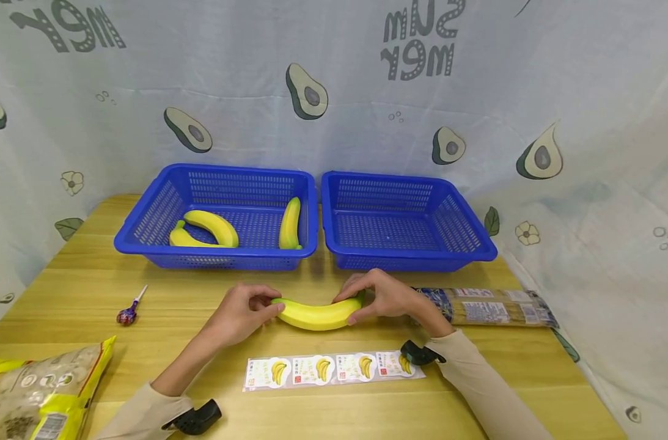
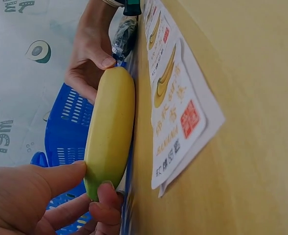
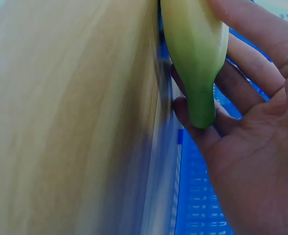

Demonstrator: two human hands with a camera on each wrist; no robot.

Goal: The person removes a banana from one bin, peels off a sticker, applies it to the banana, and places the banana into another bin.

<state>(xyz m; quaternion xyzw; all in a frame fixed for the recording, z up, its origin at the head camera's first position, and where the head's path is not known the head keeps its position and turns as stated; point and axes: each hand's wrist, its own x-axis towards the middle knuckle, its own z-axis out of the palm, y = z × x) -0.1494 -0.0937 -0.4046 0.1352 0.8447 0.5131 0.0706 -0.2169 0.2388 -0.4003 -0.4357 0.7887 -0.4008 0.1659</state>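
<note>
A yellow banana (image 1: 316, 316) with green ends lies crosswise between both hands, at or just above the table. My left hand (image 1: 244, 313) pinches its left tip between thumb and fingers; the left wrist view shows the same grip on the greenish tip. At the other end, my right hand (image 1: 382, 296) holds the stem end, with the green stem (image 3: 201, 105) against its fingers in the right wrist view. Nearer the front, a strip of banana stickers (image 1: 334, 370) lies flat on the table, partly under the right wrist camera.
Behind the hands stand a blue basket (image 1: 229, 260) with several bananas and a second blue basket (image 1: 411, 260). A lollipop (image 1: 127, 315) and a yellow food bag (image 1: 47, 391) lie at left. Packaged noodles (image 1: 488, 307) lie at right. A patterned curtain (image 1: 245, 134) hangs behind.
</note>
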